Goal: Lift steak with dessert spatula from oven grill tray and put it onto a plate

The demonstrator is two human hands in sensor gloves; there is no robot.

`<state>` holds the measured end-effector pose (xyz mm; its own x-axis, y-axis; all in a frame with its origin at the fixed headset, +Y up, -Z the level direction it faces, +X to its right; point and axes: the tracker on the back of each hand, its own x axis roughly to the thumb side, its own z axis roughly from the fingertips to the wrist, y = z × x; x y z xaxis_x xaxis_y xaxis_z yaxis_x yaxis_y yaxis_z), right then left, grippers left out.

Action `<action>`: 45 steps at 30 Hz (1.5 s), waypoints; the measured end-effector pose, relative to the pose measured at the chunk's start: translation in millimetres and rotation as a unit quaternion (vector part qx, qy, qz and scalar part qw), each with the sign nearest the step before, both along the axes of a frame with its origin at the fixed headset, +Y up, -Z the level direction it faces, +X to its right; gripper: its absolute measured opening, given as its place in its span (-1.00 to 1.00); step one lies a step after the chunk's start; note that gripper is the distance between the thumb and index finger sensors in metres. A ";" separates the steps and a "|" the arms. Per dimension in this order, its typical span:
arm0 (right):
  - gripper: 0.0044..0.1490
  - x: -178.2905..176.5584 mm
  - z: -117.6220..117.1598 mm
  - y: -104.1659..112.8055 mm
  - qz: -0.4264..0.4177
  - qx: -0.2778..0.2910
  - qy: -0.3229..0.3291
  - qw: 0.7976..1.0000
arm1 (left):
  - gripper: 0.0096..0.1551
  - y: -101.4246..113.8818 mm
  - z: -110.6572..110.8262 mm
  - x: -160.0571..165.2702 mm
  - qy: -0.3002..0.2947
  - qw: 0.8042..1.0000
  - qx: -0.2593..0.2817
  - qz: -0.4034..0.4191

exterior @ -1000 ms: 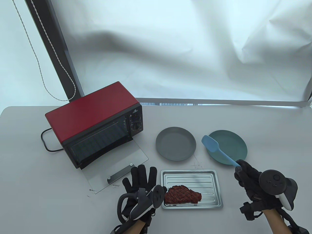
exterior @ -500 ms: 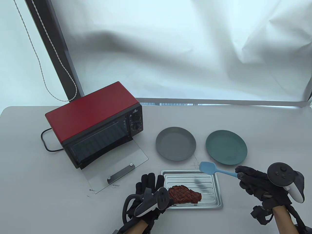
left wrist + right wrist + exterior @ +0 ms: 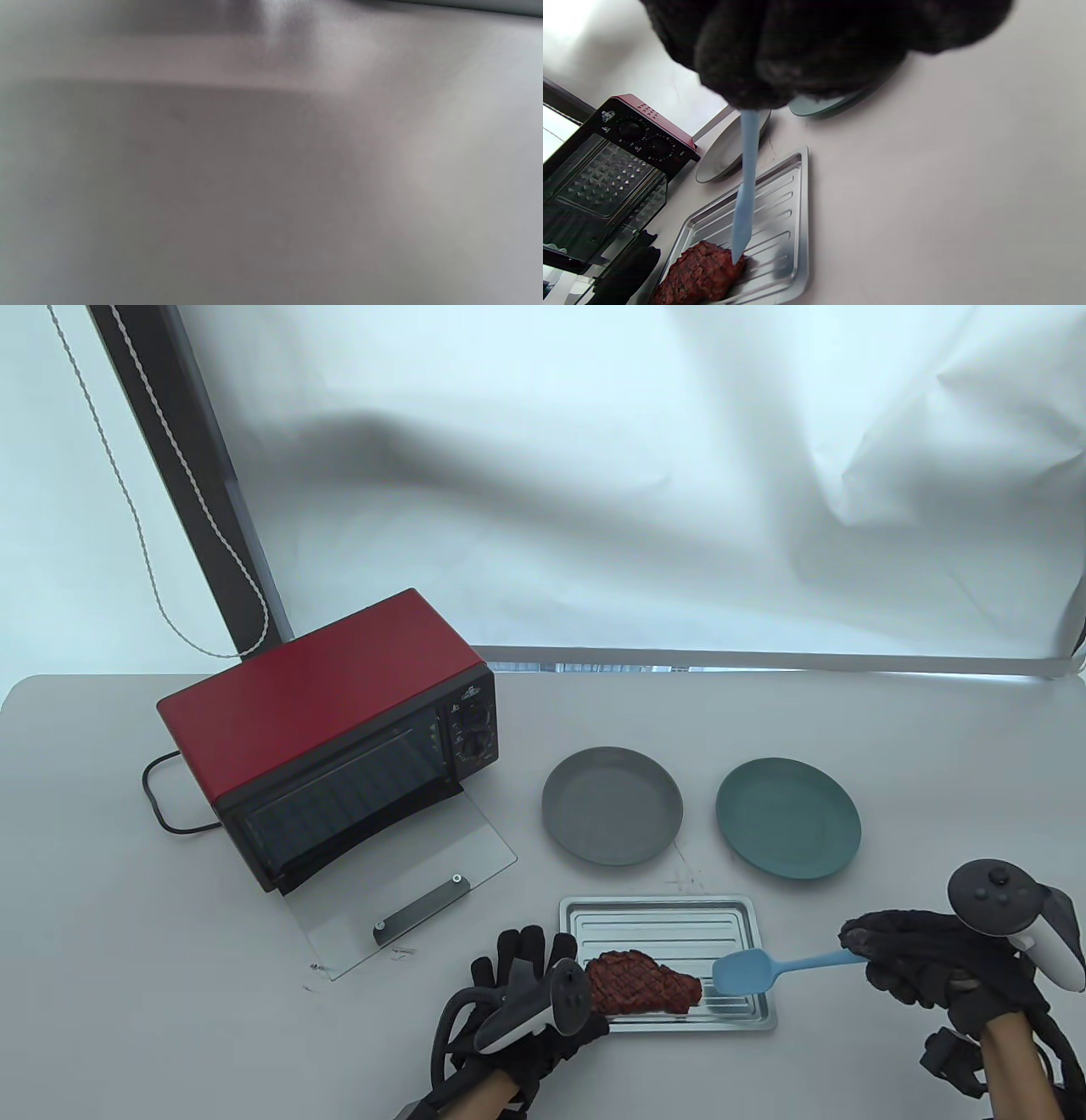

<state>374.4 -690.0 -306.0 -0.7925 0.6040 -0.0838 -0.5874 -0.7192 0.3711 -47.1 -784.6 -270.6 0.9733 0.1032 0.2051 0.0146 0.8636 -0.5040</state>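
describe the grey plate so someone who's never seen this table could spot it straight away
Start at the red oven on the table's left. Just right of its dial panel two round plates sit side by side beyond the metal tray. The grey plate is the one nearer the oven; its neighbour is the teal plate.

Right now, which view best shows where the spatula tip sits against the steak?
The right wrist view: the spatula tip meets the steak edge on the tray. The table view shows the blade beside the steak, contact unclear. The left wrist view shows only blur.
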 end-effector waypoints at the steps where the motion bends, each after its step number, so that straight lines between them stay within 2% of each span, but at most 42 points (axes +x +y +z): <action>1: -0.47 0.0 -0.6 -1.5 0.004 -0.007 0.002 1.000 | 0.13 -1.1 -0.5 -0.7 0.002 1.000 -0.005 0.001; 5: -0.47 1.2 -3.8 -12.5 0.013 -0.042 0.003 0.999 | 0.12 -5.8 -2.1 -3.4 0.014 0.999 -0.025 0.015; 17: -0.45 13.2 -10.0 -36.2 0.009 -0.113 -0.026 0.993 | 0.08 -8.9 -3.4 -3.7 0.016 0.999 -0.041 0.019; 45: -0.47 4.0 -11.3 -47.9 -0.019 -0.126 -0.024 0.992 | 0.05 -12.2 -6.6 -5.2 0.029 0.999 -0.030 0.023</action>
